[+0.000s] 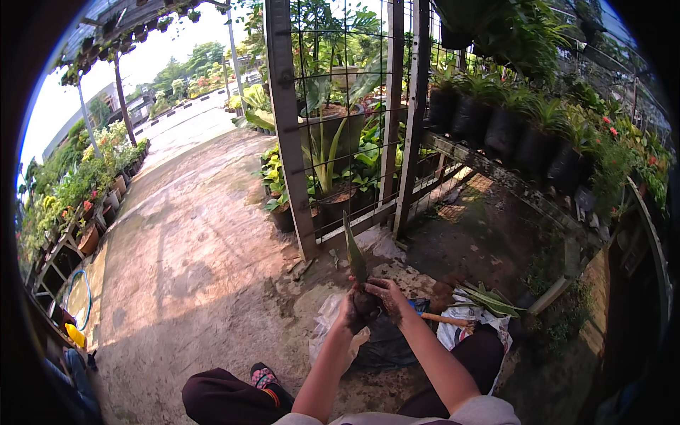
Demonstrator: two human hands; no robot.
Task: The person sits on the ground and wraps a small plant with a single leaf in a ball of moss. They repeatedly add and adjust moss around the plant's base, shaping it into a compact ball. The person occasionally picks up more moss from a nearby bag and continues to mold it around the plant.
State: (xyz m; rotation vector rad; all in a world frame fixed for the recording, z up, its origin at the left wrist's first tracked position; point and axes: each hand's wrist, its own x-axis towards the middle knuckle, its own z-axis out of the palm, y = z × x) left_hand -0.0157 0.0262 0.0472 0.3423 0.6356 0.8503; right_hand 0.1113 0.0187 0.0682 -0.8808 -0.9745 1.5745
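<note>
Between my two soiled hands is a ball of dark soil [366, 304] with a pointed green leaf [355, 254] standing up out of it, like a snake plant's. My left hand [349, 309] cups the ball from the left. On the right, my right hand [387, 297] closes around its upper side, fingers at the leaf's base. Beneath my hands lies a black plastic sheet or bag [385, 342], with a crumpled clear plastic bag [326, 324] to its left. A wooden handle [446, 319] rests to the right of my right hand; its tool end is partly hidden.
Cut long leaves [489, 300] lie on a white sack [451, 329] by my right knee. Ahead stands a metal frame with wire mesh [297, 133]. A bench [510, 180] at right bears plants in black polybags [504, 130]. At far left lies a blue hose [89, 300].
</note>
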